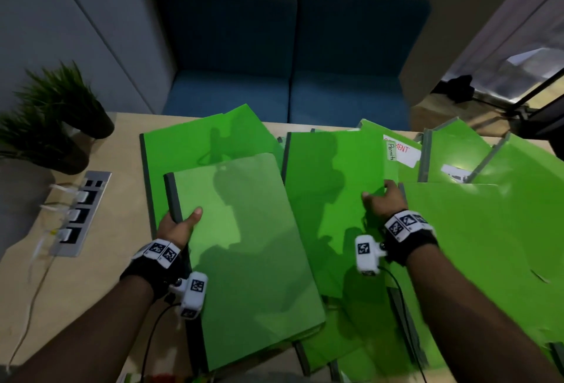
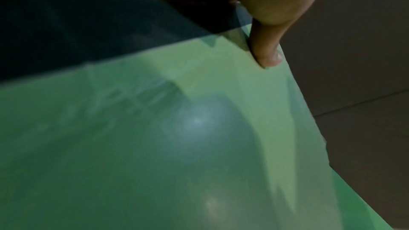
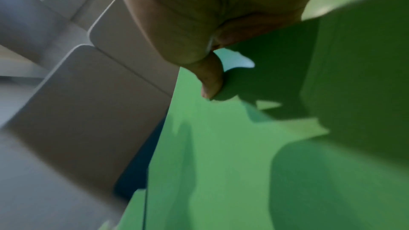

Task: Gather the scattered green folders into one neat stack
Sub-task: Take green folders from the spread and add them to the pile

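my left hand (image 1: 178, 227) grips the spine edge of the pale green folder (image 1: 250, 254), thumb on the cover and fingers wrapped under the dark spine. the left wrist view confirms the thumb pressed on the cover near its edge. this folder lies toward the near-left part of the desk (image 1: 100, 285), on top of another green folder (image 1: 195, 144) that reaches toward the far edge.

my right hand (image 1: 381, 202) grasps the right edge of the middle green folder (image 1: 332, 199), thumb on top; the right wrist view shows the thumb on the cover and fingers curled under the edge. this folder lies directly right of the pale one, their long edges overlapping or touching near the near edge; i cannot tell which.

key relation: both held folders have their long axes running near edge to far edge, roughly parallel, the pale one tilted slightly. the middle folder lies rightward of the left-hand pile, so i judge the coming move to be a leftward carry by the right hand, which is the nearer hand.

more green folders (image 1: 488, 230) lie fanned toward the far-right corner and right edge, one carrying a white label (image 1: 403, 152). these are still ungathered.
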{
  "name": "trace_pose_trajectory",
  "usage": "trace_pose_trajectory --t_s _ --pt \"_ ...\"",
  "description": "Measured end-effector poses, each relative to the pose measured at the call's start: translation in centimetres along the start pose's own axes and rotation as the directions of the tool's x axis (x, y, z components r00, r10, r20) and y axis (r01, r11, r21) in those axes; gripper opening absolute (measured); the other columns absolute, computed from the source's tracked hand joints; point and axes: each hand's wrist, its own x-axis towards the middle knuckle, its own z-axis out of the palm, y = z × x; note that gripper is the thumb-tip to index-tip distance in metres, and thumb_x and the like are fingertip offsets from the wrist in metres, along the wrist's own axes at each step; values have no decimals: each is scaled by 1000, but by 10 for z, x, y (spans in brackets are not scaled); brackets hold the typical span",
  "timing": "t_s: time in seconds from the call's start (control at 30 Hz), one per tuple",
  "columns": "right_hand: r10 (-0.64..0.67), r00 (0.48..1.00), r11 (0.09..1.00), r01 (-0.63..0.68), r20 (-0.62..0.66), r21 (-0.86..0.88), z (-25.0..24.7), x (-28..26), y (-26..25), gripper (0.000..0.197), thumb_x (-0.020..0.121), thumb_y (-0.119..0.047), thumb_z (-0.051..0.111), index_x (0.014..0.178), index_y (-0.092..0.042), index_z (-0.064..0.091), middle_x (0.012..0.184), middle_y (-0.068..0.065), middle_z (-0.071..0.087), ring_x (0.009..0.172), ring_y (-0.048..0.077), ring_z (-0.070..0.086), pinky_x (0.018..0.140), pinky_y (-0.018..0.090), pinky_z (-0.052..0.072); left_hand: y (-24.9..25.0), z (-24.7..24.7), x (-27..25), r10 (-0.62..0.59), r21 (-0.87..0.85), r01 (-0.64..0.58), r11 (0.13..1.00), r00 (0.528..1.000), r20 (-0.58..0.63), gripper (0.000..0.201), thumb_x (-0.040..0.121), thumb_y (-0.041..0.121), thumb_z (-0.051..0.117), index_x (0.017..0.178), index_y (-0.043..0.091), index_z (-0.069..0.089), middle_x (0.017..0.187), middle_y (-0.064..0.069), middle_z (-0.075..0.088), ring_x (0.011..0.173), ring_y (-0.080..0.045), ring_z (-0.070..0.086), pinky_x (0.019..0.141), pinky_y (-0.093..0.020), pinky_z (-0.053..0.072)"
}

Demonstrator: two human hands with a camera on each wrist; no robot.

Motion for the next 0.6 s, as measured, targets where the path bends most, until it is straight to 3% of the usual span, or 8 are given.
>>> trace_pose_trajectory --t_s 0.1,0.17,0.23,0.43,0.53,0.6 --pt "44 999 997 -45 -11 -65 -21 21 7 67 90 -19 67 147 -20 32 137 19 51 99 37 64 76 45 59 9 19 2 9 26 -9 1000 1000 -2 55 83 39 71 121 3 54 116 -16 62 93 -29 52 80 -34 40" --pt "62 998 960 -68 -30 -271 -20 26 10 73 88 -27 71 149 -18 31 143 22 44 121 41 52 99 51 48 12 29 5 5 27 -5 1000 1000 -7 56 83 39 71 119 1 55 111 -17 63 89 -29 53 77 -35 41" --pt "71 993 888 -108 -97 -447 -17 27 12 76 86 -36 71 149 -16 32 144 24 36 132 43 37 110 49 36 14 35 7 -7 42 7 999 1000 -5 58 82 39 71 121 0 54 105 -14 60 89 -30 53 76 -36 42" --pt "107 979 912 -167 -174 -375 -2 35 12 61 85 -27 69 136 -10 40 139 24 38 130 42 37 107 49 37 6 39 19 -75 80 73 994 997 24 66 81 45 71 127 2 50 116 -18 61 98 -34 56 84 -40 45" --pt "145 981 937 -179 -131 -301 -4 43 14 76 76 -37 77 139 -17 39 141 21 37 126 42 43 105 52 42 2 42 19 -101 87 98 991 994 32 67 81 45 71 127 3 50 120 -17 60 102 -35 56 88 -42 45" --pt "144 985 966 -162 -97 -203 -8 50 17 83 67 -35 82 138 -24 40 135 20 46 113 41 56 93 53 51 2 43 19 -103 89 100 991 995 21 66 81 44 71 127 2 50 121 -17 60 102 -34 56 91 -41 45"
